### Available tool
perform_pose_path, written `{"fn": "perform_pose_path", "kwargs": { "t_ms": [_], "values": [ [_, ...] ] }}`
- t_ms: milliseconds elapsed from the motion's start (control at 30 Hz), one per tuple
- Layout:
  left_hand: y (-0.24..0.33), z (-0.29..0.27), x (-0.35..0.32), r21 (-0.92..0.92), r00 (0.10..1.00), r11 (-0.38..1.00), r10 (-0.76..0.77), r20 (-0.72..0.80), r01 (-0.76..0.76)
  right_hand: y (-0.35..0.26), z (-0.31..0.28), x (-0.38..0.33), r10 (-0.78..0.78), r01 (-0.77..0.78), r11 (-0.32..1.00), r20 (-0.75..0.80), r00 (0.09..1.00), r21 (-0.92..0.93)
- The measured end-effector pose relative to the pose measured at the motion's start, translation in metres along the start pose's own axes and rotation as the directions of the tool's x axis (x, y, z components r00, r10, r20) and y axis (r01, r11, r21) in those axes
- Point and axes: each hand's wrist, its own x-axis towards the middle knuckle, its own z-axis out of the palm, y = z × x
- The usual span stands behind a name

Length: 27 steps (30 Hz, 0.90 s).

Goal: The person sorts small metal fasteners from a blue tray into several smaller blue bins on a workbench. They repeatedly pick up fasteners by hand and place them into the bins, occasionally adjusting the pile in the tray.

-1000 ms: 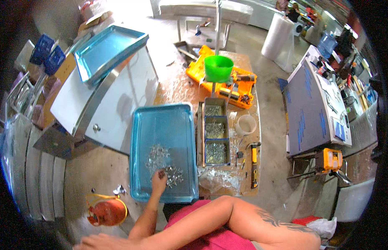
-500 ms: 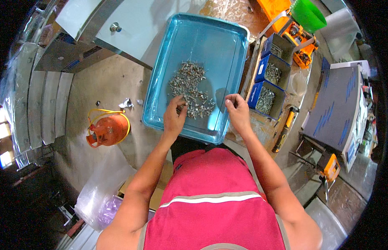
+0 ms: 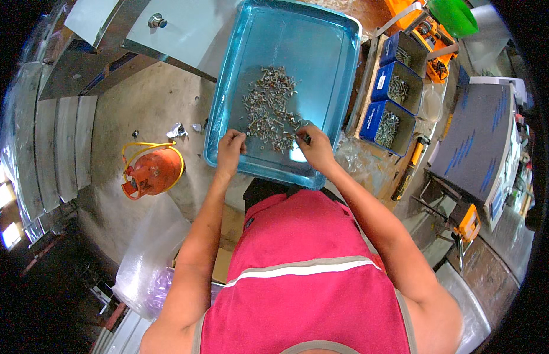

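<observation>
- A person in a pink vest with a pale stripe (image 3: 298, 271) looks down at a wide, shallow blue plastic tray (image 3: 321, 47) on a brown desk (image 3: 351, 9).
- A loose pile of small grey metal screws (image 3: 268, 112) lies in the middle of the tray, spreading toward its near edge.
- The left hand (image 3: 230, 147) rests inside the tray at the near left edge of the pile, fingers curled down onto the screws; whether it pinches one cannot be told.
- The right hand (image 3: 312, 147) sits at the near right edge of the pile, fingers closed around a small dark piece too small to identify.
- The two hands are near each other, with screws between them.
- To the right of the tray stands a row of three blue open bins (image 3: 395, 88), each holding grey metal parts.
- A yellow and black hand tool (image 3: 410, 168) lies on the desk just beyond the nearest bin.
- On the concrete floor to the left stands an orange gas cylinder with a yellow hose (image 3: 150, 171).
</observation>
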Motion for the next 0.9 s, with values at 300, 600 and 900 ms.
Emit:
{"fn": "perform_pose_path", "kwargs": {
  "t_ms": [300, 600, 900],
  "values": [
    [-0.004, 0.037, -0.011, 0.695, 0.932, 0.622, 0.216, 0.290, -0.361, -0.006, 0.032, 0.003, -0.249, 0.297, 0.916, 0.201, 0.948, -0.268],
    [-0.024, 0.045, 0.000, 0.709, 0.884, 0.527, 0.264, 0.387, -0.468, 0.003, 0.038, 0.013, -0.299, 0.331, 0.880, 0.145, 0.943, -0.340],
    [-0.009, 0.055, -0.005, 0.751, 0.922, 0.536, 0.240, 0.302, -0.386, 0.014, 0.016, 0.015, 0.375, -0.437, 0.566, 0.255, 0.892, 0.699]
  ]
}}
